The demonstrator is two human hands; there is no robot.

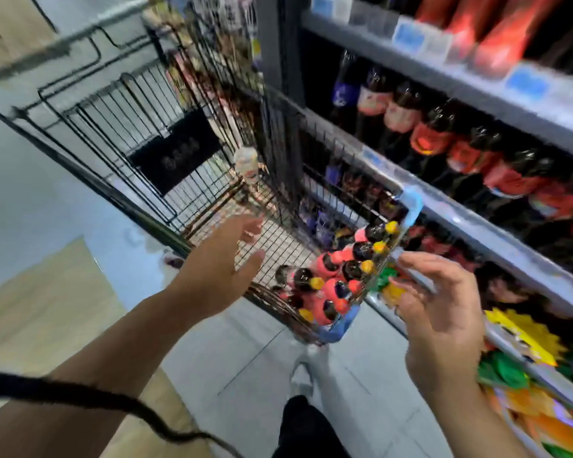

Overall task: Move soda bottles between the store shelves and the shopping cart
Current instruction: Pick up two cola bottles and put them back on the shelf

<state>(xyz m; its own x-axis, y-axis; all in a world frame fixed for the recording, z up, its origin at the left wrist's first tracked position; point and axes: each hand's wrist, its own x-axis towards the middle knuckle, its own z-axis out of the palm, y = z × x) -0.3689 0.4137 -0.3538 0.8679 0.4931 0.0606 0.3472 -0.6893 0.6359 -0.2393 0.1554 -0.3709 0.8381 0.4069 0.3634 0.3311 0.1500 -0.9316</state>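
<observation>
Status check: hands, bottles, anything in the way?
Left hand open over cart. Right hand at cart's near rim, grip unclear. Bottles piled in cart's near end, more on shelves. No obstruction seen.

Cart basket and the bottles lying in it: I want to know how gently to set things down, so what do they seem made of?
Cart basket: thin black wire grid, likely coated steel; brownish lower wires suggest rust. Bottles: glossy highlights over dark drink, yellow caps, pink labels; probably clear plastic, though blur leaves glass possible.
</observation>
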